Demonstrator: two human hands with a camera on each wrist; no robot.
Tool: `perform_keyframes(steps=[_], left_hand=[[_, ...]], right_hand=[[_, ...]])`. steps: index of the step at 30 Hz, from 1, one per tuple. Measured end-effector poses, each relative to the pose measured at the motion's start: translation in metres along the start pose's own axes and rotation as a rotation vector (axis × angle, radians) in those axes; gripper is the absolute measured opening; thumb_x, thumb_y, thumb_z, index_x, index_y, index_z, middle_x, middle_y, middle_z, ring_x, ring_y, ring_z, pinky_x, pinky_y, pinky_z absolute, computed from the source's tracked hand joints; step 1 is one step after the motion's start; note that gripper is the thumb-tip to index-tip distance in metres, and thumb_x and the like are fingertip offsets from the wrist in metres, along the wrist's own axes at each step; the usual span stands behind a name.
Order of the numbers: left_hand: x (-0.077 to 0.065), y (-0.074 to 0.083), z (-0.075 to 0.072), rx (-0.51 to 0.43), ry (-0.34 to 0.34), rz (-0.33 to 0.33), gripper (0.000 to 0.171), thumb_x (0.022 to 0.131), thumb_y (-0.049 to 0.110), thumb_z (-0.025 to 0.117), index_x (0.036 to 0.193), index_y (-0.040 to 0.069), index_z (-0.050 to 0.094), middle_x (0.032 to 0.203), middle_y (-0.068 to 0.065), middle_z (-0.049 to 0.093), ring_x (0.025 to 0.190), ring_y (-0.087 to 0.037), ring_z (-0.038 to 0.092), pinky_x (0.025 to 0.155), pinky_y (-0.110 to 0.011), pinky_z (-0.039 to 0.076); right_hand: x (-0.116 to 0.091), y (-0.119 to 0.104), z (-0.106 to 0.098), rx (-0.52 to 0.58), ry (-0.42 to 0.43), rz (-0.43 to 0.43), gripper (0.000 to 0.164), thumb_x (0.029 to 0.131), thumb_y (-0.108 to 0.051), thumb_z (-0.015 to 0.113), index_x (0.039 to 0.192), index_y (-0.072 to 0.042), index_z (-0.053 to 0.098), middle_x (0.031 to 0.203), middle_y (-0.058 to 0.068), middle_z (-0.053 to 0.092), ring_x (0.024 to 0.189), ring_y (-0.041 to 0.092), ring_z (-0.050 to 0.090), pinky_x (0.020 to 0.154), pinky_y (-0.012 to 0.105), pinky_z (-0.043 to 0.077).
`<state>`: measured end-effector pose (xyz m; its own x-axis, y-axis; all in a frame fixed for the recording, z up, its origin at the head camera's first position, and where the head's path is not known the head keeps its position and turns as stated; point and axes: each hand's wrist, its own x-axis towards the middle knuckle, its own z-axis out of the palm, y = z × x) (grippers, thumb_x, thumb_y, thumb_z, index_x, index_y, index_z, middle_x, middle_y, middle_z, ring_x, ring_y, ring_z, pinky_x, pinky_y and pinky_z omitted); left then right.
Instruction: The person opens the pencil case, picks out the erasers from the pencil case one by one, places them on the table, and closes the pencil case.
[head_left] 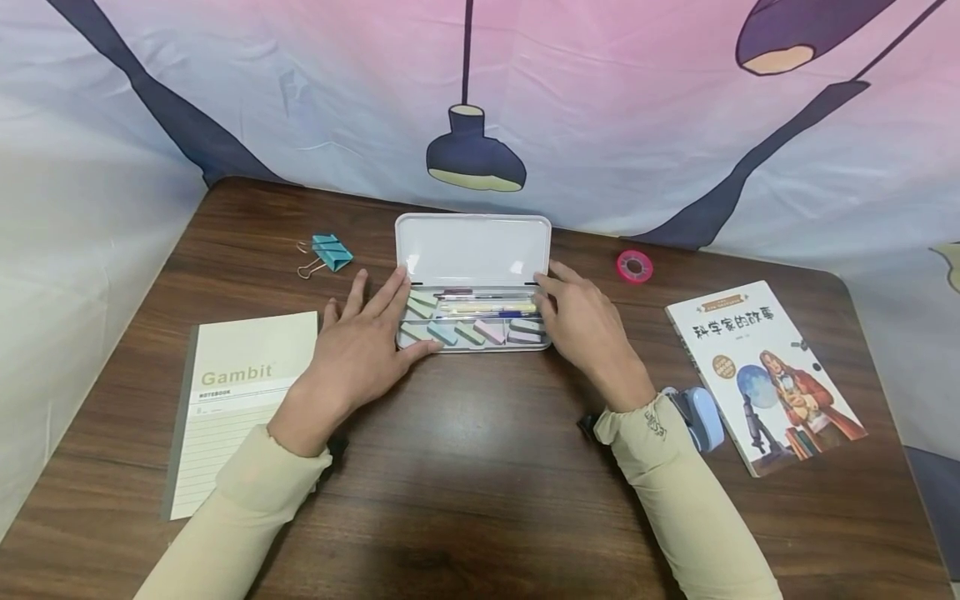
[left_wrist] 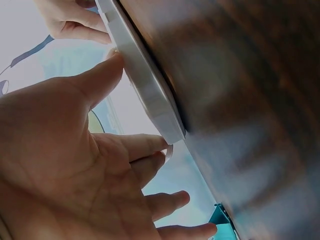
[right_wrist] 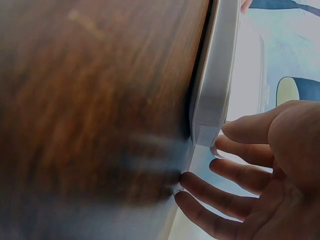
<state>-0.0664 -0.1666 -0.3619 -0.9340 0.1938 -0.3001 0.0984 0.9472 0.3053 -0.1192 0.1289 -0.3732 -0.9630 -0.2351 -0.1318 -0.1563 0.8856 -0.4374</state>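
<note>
A white pencil case (head_left: 473,243) lies with its lid raised at the middle of the table. Inside are several pens (head_left: 480,308) and pastel blocks (head_left: 489,332). My left hand (head_left: 358,360) spreads its fingers along the case's left side, thumb at the near edge; the left wrist view shows the thumb against the pale wall (left_wrist: 145,80). On the other side, my right hand (head_left: 588,327) rests its fingers near the hinge and the right end. In the right wrist view, its thumb lies at the case corner (right_wrist: 207,130) and its other fingers extend loosely beside it.
A notebook (head_left: 247,375) lies at left, below a teal binder clip (head_left: 332,252). Right of the case is a pink tape ring (head_left: 622,266). An illustrated book (head_left: 757,367) lies farther right, with a light-blue object (head_left: 707,419) beside my right sleeve. A printed cloth (head_left: 600,125) hangs behind the table.
</note>
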Motion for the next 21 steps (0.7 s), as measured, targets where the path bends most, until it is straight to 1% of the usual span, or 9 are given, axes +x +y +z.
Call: perform_keyframes(steps=[7, 12, 15, 18, 21], left_hand=[[0.0, 0.0, 0.001, -0.008, -0.016, -0.015, 0.098, 0.114, 0.062, 0.061, 0.184, 0.01, 0.017, 0.196, -0.002, 0.004, 0.181, -0.051, 0.0, 0.137, -0.087, 0.013], [0.0, 0.001, 0.002, -0.019, -0.017, -0.024, 0.098, 0.114, 0.062, 0.062, 0.184, 0.01, 0.018, 0.196, -0.002, 0.005, 0.181, -0.051, -0.001, 0.137, -0.087, 0.012], [-0.001, 0.001, 0.002, -0.019, -0.012, -0.024, 0.098, 0.114, 0.061, 0.062, 0.184, 0.01, 0.018, 0.196, -0.002, 0.006, 0.181, -0.051, 0.0, 0.137, -0.087, 0.013], [-0.001, 0.001, 0.002, -0.016, -0.005, -0.021, 0.098, 0.114, 0.061, 0.063, 0.184, 0.01, 0.018, 0.196, -0.003, 0.007, 0.18, -0.052, 0.001, 0.136, -0.087, 0.014], [-0.001, 0.001, 0.002, -0.012, 0.002, -0.018, 0.098, 0.113, 0.062, 0.063, 0.184, 0.01, 0.018, 0.196, -0.004, 0.008, 0.18, -0.053, 0.002, 0.136, -0.087, 0.014]], right_hand=[[-0.001, -0.001, 0.002, -0.002, -0.002, 0.01, 0.048, 0.119, -0.025, 0.057, 0.164, -0.01, 0.063, 0.183, 0.015, 0.047, 0.162, 0.048, 0.054, 0.124, 0.072, 0.052], [-0.001, -0.001, 0.002, 0.008, 0.003, 0.012, 0.047, 0.119, -0.026, 0.058, 0.164, -0.012, 0.065, 0.182, 0.017, 0.047, 0.16, 0.05, 0.056, 0.122, 0.073, 0.053], [-0.004, 0.0, 0.0, 0.023, 0.029, 0.009, 0.046, 0.118, -0.026, 0.06, 0.162, -0.013, 0.067, 0.181, 0.018, 0.048, 0.162, 0.05, 0.054, 0.123, 0.073, 0.052], [-0.01, 0.002, -0.003, 0.038, 0.087, -0.023, 0.041, 0.116, -0.022, 0.064, 0.154, -0.01, 0.073, 0.174, 0.021, 0.055, 0.16, 0.049, 0.054, 0.126, 0.069, 0.051], [-0.017, 0.005, -0.006, 0.047, 0.132, -0.087, 0.032, 0.112, -0.017, 0.072, 0.14, -0.005, 0.081, 0.163, 0.023, 0.063, 0.153, 0.049, 0.058, 0.127, 0.065, 0.05]])
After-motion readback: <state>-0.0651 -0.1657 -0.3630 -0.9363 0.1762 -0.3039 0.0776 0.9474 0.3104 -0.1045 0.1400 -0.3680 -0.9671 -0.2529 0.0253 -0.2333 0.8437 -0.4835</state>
